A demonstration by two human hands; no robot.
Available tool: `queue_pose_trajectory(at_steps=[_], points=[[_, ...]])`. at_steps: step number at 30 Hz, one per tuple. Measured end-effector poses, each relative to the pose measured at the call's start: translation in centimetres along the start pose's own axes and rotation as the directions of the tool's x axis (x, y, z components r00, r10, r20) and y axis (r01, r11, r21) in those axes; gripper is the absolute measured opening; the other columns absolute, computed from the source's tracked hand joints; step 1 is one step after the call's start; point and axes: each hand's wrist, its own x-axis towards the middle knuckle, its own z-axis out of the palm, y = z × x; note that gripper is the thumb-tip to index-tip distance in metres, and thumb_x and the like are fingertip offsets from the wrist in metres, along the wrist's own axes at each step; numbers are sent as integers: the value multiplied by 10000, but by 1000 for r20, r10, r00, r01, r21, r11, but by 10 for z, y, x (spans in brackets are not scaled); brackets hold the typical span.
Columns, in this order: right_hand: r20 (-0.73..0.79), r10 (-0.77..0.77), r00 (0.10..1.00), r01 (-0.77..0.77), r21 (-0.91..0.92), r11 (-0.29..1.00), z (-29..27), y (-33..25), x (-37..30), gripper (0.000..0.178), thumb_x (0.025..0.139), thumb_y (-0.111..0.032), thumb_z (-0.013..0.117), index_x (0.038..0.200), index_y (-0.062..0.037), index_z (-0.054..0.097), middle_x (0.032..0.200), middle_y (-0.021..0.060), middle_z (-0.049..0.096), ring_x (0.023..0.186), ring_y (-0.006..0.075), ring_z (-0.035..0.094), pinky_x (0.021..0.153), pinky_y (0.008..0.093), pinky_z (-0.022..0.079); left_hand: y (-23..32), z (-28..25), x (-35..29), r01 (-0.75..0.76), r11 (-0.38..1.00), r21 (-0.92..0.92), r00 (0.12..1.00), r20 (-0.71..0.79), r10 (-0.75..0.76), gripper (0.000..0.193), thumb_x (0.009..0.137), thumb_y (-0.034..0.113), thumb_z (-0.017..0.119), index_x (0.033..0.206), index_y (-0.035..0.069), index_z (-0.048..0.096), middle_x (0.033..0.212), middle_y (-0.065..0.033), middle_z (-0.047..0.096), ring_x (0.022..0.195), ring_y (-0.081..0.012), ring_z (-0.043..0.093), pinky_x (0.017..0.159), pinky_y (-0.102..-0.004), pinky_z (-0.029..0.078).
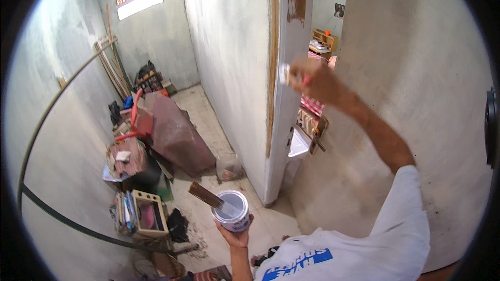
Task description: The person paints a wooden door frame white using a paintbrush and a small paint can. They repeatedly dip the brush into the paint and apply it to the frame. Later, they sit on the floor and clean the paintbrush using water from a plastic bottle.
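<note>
The white door frame point(284, 125) ends the partition wall point(229, 47) on its right, with brown patches showing near its top; beyond it the doorway opens onto a further room. A strip of tiled floor point(208, 106) runs far between that wall and the clutter along the left: a maroon-covered bulky object point(179, 132), a red plastic chair point(140, 119) and, nearer, a cream box with knobs point(151, 213). Mottled grey plaster covers the right wall point(385, 36). The right hand point(317, 80), arm raised, grips a paintbrush point(284, 74) beside the frame; blur hides whether its bristles touch. Low and near, the left hand point(237, 235) holds a white paint tub point(239, 224) from beneath, a flat wooden stick point(204, 194) leaning out over its left rim.
</note>
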Motion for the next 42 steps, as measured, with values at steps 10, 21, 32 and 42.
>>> queue_pose_trajectory(at_steps=[10,21,32,42], points=[[-347,-240,907,105,-364,925,-130,32,122,167,870,-66,723,1034,-84,695,994,76,712,872,222,696,765,315,564,2,-2,1,40,998,-51,999,-5,-40,801,881,630,634,1502,173,418,1411,-186,539,1274,-422,539,957,-608,485],[-162,-88,983,36,-301,953,-56,33,18,238,842,-40,769,1065,-113,729,1095,62,731,1023,253,702,855,329,599,6,12,-1,42,999,-34,999,9,-42,792,867,607,671,1493,181,438,1372,-172,578,1224,-422,578,943,-622,499],[-321,86,943,-112,-61,992,-112,64,86,117,893,-159,770,994,-100,765,880,9,751,779,97,697,699,264,564,9,8,1,63,997,35,998,7,-63,842,845,690,637,1503,218,409,1430,-165,533,1265,-390,557,935,-652,496],[-208,-127,970,79,-225,971,-52,26,19,73,873,-123,775,930,-88,745,923,32,749,783,165,728,750,278,608,6,3,1,27,997,66,1000,-5,-27,827,856,704,611,1506,237,401,1438,-142,534,1263,-374,556,951,-664,481]])
